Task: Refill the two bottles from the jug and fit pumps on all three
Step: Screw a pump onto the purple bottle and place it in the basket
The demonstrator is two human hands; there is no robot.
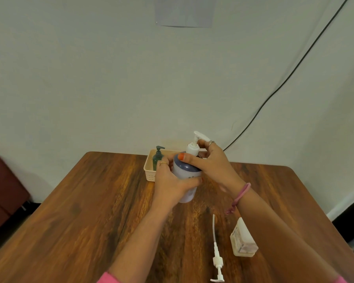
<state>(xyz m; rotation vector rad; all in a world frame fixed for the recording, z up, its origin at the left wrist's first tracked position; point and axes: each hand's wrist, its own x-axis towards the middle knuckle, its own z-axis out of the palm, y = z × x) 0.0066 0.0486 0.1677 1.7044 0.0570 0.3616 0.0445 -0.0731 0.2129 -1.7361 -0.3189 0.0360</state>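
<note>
A white bottle with a dark blue shoulder [187,174] stands on the wooden table [90,211] in the middle. My left hand [170,180] grips its body. My right hand [211,160] holds the white pump [193,147] that sits on the bottle's neck, fingers round the collar and spout. A dark green pump bottle [158,156] stands in a cream basket [149,170] just behind my left hand. A loose white pump with a long tube [216,250] lies on the table in front. A white jug [242,240] stands to its right, partly behind my right forearm.
The table's far edge meets a pale wall. A black cable [284,82] runs down the wall at the right. A dark red box [2,190] stands on the floor at the left.
</note>
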